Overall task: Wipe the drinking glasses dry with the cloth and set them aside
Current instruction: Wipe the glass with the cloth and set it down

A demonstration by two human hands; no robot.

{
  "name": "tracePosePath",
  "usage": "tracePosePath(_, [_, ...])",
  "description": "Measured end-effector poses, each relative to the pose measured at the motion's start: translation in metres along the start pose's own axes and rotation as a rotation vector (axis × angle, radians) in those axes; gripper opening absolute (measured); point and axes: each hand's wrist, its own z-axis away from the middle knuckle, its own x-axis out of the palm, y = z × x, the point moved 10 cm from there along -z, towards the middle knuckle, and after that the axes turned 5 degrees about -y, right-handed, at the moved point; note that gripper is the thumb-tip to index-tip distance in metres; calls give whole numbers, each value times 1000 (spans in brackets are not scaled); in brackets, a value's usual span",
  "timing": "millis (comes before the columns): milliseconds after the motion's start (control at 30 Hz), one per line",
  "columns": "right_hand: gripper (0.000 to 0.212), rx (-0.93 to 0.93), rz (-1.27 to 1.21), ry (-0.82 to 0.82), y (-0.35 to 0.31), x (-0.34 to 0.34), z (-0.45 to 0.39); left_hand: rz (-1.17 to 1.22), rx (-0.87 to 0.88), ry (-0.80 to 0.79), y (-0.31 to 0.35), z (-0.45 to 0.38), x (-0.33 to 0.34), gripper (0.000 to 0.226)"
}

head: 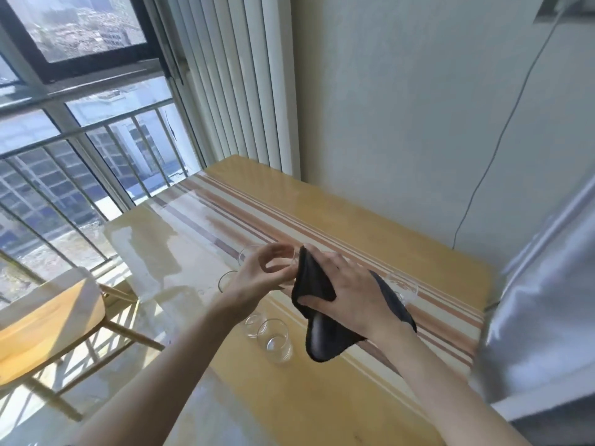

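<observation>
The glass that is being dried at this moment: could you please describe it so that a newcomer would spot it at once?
Start at the yellow table with the striped runner, by the window. Above its middle, the left hand holds a clear glass in the air, against the black cloth in the right hand. It alone is lifted; the other glasses, such as the nearest one, stand on the table.

Five drinking glasses [275, 341], one dark cloth [317, 323], two hands [257, 278].

The held glass [283, 263] is mostly hidden behind the hands and cloth [317, 304]. The chair [48, 323] runs off the left edge; the far-right glass [404, 286] is partly covered.
</observation>
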Motion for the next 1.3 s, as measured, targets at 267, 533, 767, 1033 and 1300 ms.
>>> tracePosePath(267, [92, 82, -250, -205, -1, -4, 9, 102, 10, -168, 21, 19, 1, 47])
tracePosePath(533, [93, -25, 242, 191, -35, -33, 22, -242, -213, -32, 24, 30, 9, 66])
tracePosePath(767, [95, -79, -40, -77, -36, -39, 9, -127, 5, -223, 48, 31, 21, 73])
tracePosePath(1033, [95, 3, 66, -77, -23, -31, 14, -141, -119, -413, 39, 33, 37, 63])
tracePosePath(1300, [95, -65, 185, 3, -27, -37, 23, -293, -49, -162, 44, 25, 21, 48])
